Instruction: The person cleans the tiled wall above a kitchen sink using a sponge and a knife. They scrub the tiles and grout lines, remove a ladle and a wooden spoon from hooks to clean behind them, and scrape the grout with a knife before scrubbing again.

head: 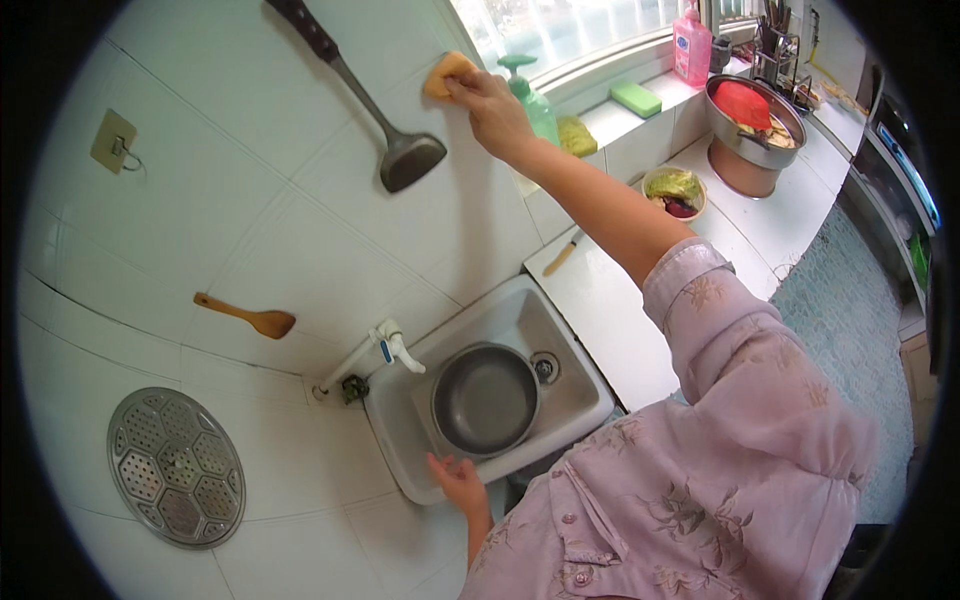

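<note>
My right hand is stretched out to the window corner, its fingers pinching an orange sponge beside the tiled wall. Close to that wrist stand a green pump bottle and a yellowish-green sponge or cloth on the sill. My left hand is low, at the near-left rim of the sink, fingers apart and nothing in it. Inside the sink sits a round grey pan, next to the drain. A white tap with a blue lever reaches over the sink.
On the wall hang a metal turner, a wooden spatula, a perforated steamer plate and a hook. The counter holds a knife, a food bowl and a steel pot. A green sponge and pink bottle line the sill.
</note>
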A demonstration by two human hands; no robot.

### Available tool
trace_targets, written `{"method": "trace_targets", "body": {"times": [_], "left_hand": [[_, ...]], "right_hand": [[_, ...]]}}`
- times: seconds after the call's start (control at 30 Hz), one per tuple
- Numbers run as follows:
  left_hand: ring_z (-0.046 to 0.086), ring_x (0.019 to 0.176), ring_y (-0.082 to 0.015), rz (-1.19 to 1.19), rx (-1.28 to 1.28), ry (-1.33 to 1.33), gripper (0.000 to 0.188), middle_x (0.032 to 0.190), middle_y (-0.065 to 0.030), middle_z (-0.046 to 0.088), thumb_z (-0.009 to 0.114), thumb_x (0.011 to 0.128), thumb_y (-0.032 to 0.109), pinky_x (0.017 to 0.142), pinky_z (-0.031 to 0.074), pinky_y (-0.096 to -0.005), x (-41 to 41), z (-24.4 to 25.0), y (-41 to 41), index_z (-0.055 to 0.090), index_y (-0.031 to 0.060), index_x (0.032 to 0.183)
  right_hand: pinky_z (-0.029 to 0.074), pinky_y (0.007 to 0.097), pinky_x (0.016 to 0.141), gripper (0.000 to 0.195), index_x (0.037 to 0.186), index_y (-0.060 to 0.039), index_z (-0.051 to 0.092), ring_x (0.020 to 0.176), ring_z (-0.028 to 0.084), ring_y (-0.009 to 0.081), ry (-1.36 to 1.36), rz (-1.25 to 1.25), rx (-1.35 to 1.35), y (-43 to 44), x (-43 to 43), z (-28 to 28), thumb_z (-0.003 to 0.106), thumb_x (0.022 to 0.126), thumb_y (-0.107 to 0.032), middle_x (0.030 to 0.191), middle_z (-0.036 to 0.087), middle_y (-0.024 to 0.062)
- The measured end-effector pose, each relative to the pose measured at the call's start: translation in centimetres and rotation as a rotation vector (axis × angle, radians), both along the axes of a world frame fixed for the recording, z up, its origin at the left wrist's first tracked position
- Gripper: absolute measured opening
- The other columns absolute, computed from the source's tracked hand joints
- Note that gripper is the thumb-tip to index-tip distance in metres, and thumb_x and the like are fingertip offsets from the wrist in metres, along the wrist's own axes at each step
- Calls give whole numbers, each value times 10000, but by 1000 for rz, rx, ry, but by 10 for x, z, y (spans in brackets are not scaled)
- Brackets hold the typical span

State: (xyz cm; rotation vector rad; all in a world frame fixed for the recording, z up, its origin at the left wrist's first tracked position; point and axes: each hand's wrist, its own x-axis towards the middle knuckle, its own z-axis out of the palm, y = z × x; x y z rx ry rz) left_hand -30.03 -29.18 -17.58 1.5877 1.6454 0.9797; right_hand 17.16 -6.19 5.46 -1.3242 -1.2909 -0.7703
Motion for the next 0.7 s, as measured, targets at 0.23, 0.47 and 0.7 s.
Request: {"method": "trace_targets", "body": {"times": [0.23,0.47,0.7], "left_hand": [[560,795,-156,-73,-13,-155,694,1156,-120,502,572,845,-6,711,475,-272,14,-2,-21,221,2,1444],[551,765,-131,49,-12,-101,666,1150,-111,508,551,860,14,666,465,-254,-14,10,-15,233,1,1445],[562,757,-129,29,-99,-175,643,1141,-111,518,565,850,25,681,467,-253,-2,4,-29,280,3,1427]], "right_hand": [[481,385,816,445,1139,-121,622,986,524,321,58,-26,-308,-23,-10,-144,530,750,74,1140,543,89],[456,416,842,503,1178,-61,586,993,504,366,215,-19,-80,-4,-33,-95,495,714,113,1133,531,152],[450,422,850,491,1195,-62,577,996,508,361,249,64,-480,-18,-79,-208,485,734,79,1153,527,158]]}}
